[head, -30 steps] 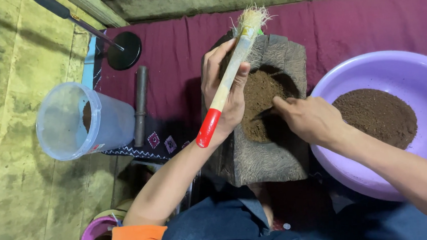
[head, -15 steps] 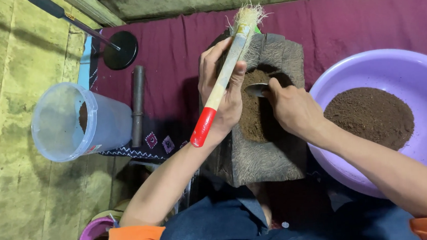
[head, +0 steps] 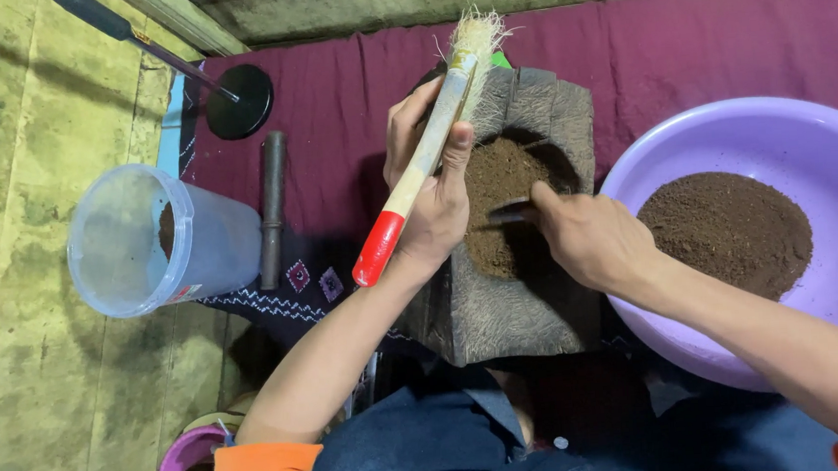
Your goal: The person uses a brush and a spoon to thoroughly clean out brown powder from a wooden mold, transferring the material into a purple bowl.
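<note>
left hand [head: 431, 200] grips brush [head: 429, 146] | right hand [head: 586, 239] clenches spoon [head: 514, 213] in mortar [head: 542, 301] — basin [head: 727, 135] part-filled, powder [head: 495, 201] left

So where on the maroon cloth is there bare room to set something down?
Bare cloth lies between the black disc base and the stone mortar, and along the top edge above the purple basin. It is crowded from the mortar to the basin, where the left hand with the brush and the right hand work.

floor: maroon cloth [head: 330, 84]
on cloth: stone mortar [head: 513, 308], purple basin [head: 824, 128] right of it, metal rod [head: 271, 206] left
</note>
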